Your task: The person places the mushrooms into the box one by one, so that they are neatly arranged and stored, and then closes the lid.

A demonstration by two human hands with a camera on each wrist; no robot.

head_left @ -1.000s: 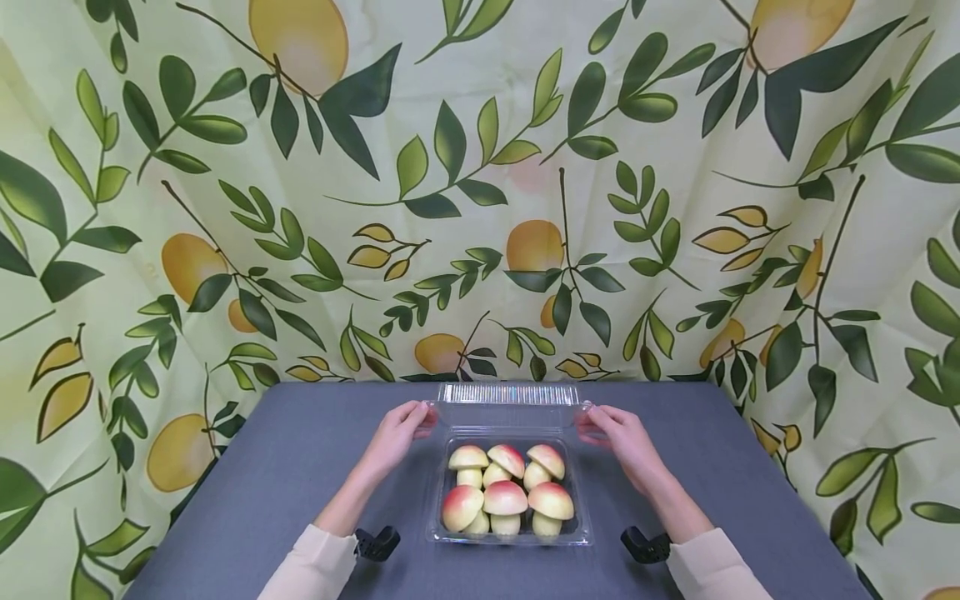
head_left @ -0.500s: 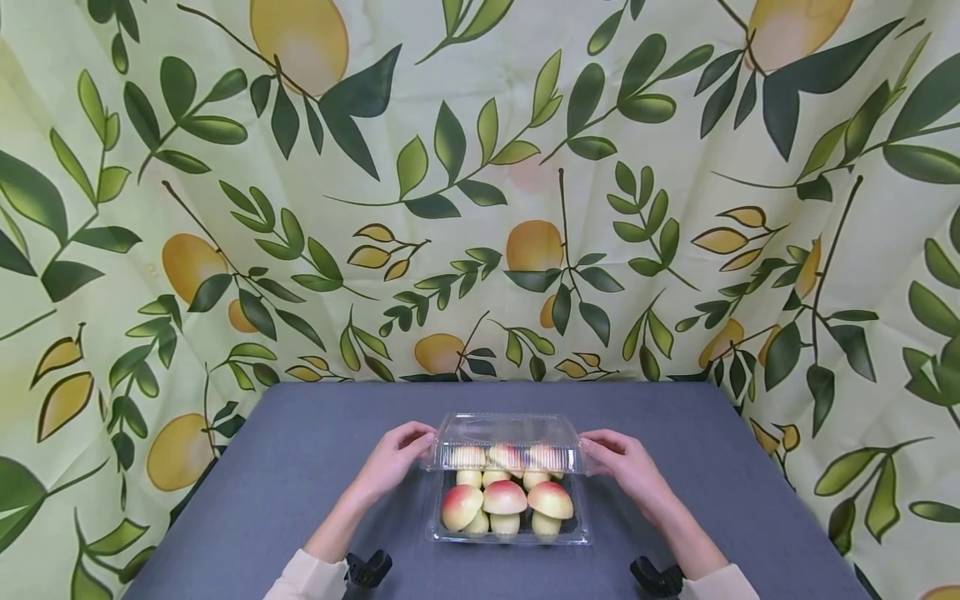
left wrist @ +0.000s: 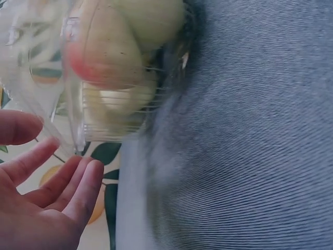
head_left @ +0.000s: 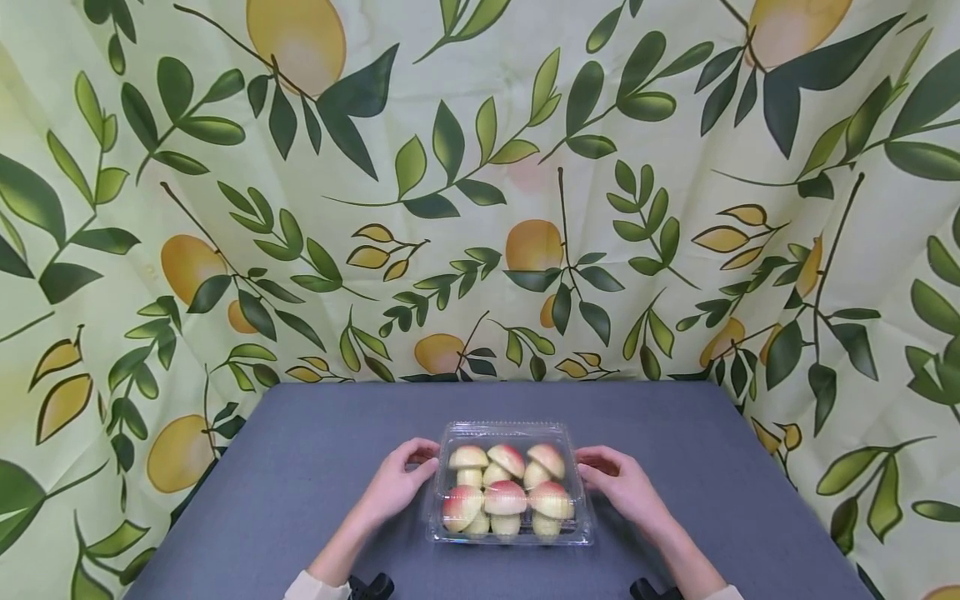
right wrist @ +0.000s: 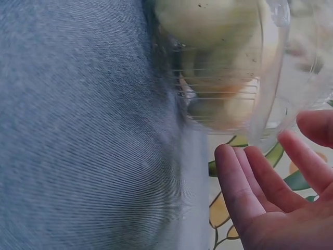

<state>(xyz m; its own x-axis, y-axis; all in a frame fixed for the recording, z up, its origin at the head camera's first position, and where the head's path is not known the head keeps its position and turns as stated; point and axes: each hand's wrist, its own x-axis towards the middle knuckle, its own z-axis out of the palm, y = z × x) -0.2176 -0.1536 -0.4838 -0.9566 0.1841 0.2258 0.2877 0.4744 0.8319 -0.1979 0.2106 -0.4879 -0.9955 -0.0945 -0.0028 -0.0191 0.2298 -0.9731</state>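
A clear plastic clamshell container (head_left: pixel 510 539) sits on the table with several mushroom-shaped pieces (head_left: pixel 505 498) inside, pale yellow with pinkish-red caps. Its hinged lid (head_left: pixel 510 430) lies low over them, tilted against the base in both wrist views. At the container's left side, my left hand (head_left: pixel 397 479) pinches the lid's edge between thumb and index finger; the other fingers extend below it. On the opposite side my right hand (head_left: pixel 622 479) pinches the lid's edge the same way. In the right wrist view, the index fingertip (right wrist: pixel 285 137) is right at the clear rim.
A dark grey-blue cloth (head_left: pixel 337 433) covers the table. Behind and on both sides hangs a pale curtain (head_left: pixel 480 250) printed with leaves and orange fruit. Black devices are strapped to the left wrist (head_left: pixel 372 587) and right wrist (head_left: pixel 656 590).
The lid has swung forward and down from upright behind the container to over the mushroom-shaped pieces. Both hands have come down and toward the person with it.
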